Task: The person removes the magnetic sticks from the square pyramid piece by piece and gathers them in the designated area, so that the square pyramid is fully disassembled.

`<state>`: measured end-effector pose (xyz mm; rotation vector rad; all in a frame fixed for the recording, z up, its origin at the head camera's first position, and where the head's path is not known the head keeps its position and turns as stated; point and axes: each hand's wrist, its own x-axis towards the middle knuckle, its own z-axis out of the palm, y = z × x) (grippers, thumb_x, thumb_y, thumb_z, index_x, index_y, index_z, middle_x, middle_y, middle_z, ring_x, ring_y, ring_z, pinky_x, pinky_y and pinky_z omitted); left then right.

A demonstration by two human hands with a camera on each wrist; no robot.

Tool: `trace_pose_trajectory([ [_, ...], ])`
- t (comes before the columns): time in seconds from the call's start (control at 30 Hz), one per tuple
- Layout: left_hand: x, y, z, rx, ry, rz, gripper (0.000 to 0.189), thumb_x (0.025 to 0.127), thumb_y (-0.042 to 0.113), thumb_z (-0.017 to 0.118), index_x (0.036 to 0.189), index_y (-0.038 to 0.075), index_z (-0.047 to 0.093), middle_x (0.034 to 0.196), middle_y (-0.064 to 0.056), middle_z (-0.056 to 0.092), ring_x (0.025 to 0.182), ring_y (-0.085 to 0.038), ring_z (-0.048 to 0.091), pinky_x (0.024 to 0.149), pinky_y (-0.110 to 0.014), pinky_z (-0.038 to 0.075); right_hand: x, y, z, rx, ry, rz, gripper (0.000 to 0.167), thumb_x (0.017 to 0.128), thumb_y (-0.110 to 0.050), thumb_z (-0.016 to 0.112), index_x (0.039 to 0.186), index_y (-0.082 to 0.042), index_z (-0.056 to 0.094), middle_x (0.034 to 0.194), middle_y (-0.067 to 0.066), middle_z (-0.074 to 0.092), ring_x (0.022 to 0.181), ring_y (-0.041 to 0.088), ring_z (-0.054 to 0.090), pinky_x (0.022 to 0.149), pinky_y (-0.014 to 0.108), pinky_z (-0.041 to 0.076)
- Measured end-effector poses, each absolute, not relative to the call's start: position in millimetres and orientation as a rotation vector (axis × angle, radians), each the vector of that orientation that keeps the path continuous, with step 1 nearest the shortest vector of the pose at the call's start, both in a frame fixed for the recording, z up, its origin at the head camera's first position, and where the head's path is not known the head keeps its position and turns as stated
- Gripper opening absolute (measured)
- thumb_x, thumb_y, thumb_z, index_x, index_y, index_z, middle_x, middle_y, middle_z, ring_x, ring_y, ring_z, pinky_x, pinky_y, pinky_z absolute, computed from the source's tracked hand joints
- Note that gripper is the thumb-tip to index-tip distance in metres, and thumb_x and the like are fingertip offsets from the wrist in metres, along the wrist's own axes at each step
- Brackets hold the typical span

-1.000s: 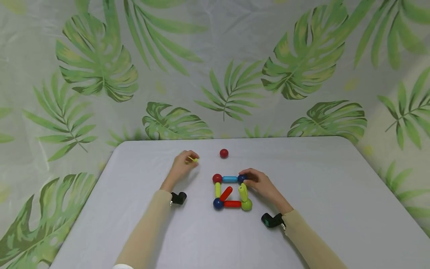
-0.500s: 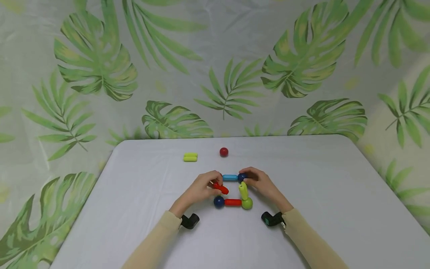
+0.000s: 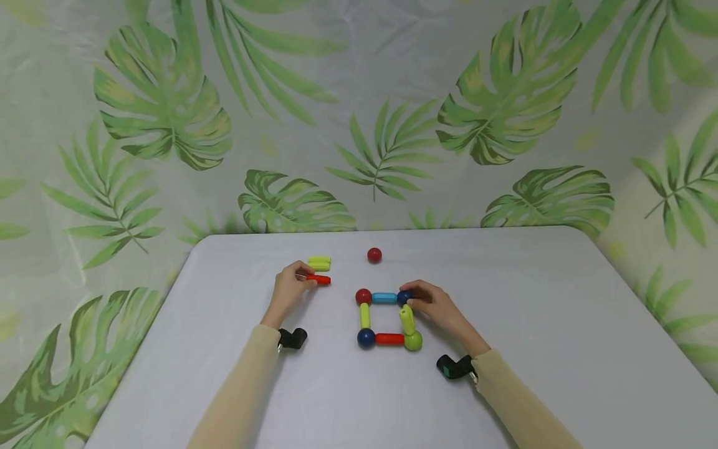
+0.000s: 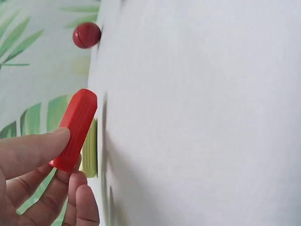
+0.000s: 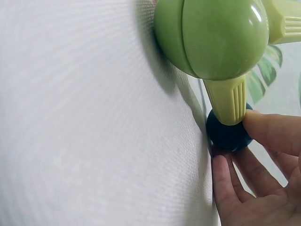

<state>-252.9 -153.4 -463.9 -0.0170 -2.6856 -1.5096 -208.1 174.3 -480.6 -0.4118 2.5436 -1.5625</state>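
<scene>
- Square frame of glossy plastic-looking balls and ribbed sticks (image 3: 365, 318) is lying on the white cloth-covered tabletop (image 3: 538, 293), its outline looking largely built.
- A glossy red corner ball (image 3: 363, 297), a dark blue ball (image 3: 366, 338) and a green ball (image 3: 413, 341) are marking three corners; a red near stick (image 3: 389, 339), a light-blue far stick (image 3: 384, 298) and a yellow-green left stick (image 3: 365, 312) are forming three sides.
- From the green ball, a yellow-green upright stick (image 5: 284, 21) is rising, its upper end bearing no ball; a yellow-green right stick (image 5: 229, 101) is reaching towards a second dark blue ball (image 3: 404, 299) at the fourth corner, though whether it is fully joining there is hard to tell.
- The right hand (image 3: 434, 304) is pinching that second ball between thumb and fingers.
- The left hand (image 3: 288, 287), left of the frame, is gripping a loose red ribbed stick (image 3: 319, 280), fingers narrow on one end.
- Just beyond, two loose yellow-green sticks (image 3: 320, 266) are lying side by side; a loose glossy red ball (image 3: 374, 255) is sitting past the frame. These and the held stick are apparently what is left unjoined.
</scene>
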Motion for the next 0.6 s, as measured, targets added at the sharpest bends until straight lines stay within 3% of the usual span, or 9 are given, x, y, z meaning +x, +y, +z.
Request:
trace_pose_trajectory([
  [0.37, -280, -155, -469, -0.026, -2.734, -1.302, 0.018, 0.079, -0.004, 0.072, 0.092, -0.002, 0.061, 0.088, -0.015, 0.058, 0.081, -0.028, 0.054, 0.073, -0.036, 0.045, -207, 174, -480, -0.398, 2.528, -1.579, 0.028, 0.095, -0.003, 0.057, 0.123, -0.004, 0.059, 0.125, 0.015, 0.057, 0.117, 0.033, 0.052, 0.099, 0.048, 0.041],
  [0.6, -273, -147, -465, -0.056, -2.679, -1.321, 0.019, 0.08, -0.003, 0.073, 0.093, -0.002, 0.06, 0.092, -0.016, 0.056, 0.084, -0.029, 0.056, 0.076, -0.038, 0.047, -206, 175, -480, -0.429, 2.525, -1.58, 0.028, 0.095, -0.005, 0.056, 0.124, -0.003, 0.059, 0.126, 0.017, 0.056, 0.118, 0.034, 0.051, 0.099, 0.049, 0.04],
])
